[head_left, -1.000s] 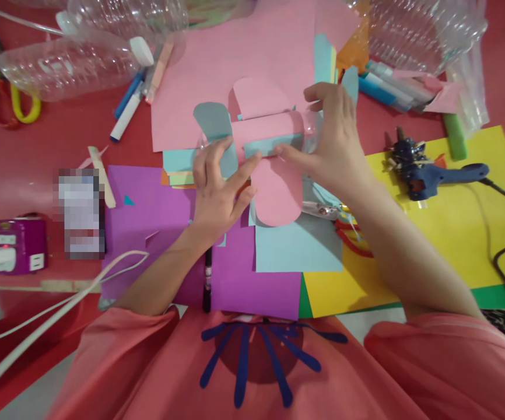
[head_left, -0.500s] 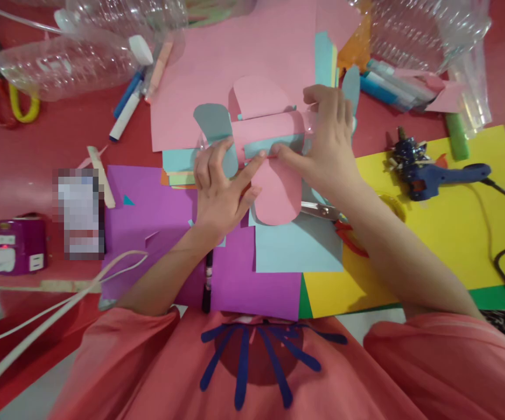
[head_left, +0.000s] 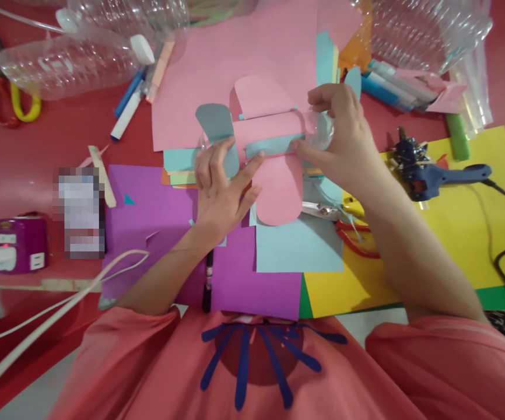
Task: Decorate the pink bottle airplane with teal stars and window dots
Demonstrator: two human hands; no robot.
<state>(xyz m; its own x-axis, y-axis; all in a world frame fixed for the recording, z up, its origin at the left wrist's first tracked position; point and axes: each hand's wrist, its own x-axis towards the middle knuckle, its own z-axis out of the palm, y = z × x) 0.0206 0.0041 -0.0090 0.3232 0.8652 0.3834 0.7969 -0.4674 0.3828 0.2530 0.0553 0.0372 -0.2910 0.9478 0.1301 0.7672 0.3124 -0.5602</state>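
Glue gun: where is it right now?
In the head view the glue gun lies at the right on the yellow paper, just beyond the right hand.

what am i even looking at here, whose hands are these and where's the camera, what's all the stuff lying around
No machine here: a person wears a camera on the head, so the single view looks down at their own arms. The left hand and right hand both press on a paper plane model, pink paper wrapped round a clear bottle with a blue strip. Around it on the red table lie coloured paper sheets, a blue glue gun, scissors, markers and empty plastic bottles.
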